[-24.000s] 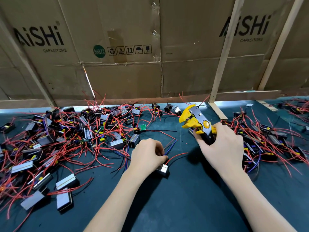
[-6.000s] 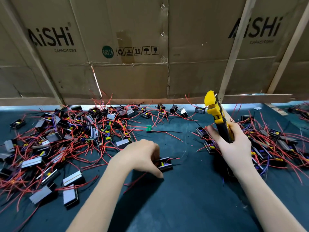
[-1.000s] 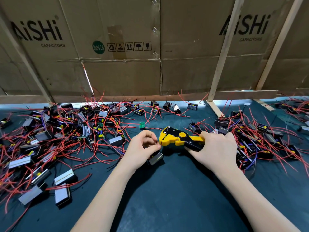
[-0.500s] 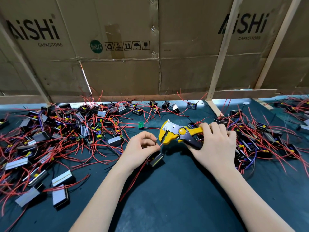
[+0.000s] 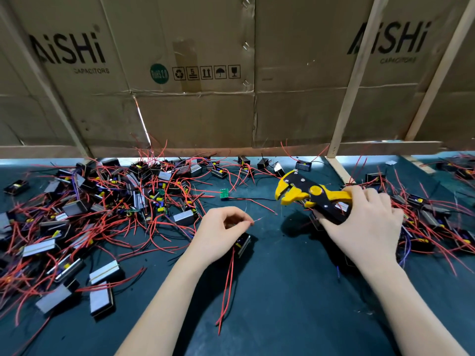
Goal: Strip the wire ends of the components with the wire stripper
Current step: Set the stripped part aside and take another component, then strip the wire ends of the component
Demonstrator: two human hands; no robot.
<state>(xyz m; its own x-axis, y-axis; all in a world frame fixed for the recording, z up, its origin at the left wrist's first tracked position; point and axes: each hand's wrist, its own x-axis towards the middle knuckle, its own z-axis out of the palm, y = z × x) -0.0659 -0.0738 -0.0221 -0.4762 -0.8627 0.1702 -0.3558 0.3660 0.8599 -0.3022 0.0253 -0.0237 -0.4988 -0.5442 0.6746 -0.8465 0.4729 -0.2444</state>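
The left hand pinched a red wire of one component on the bench, the right hand gripped the wire stripper clear of it, and the big left pile seemingly still awaited stripping.

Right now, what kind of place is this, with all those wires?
Probably a small electronics workshop bench. Heaps of little components with red wires cover the dark mat, capacitor cartons wall it in, and the right hand holds a yellow wire stripper.

Bright overhead light — soft shadows, edges bowed by wide-angle.
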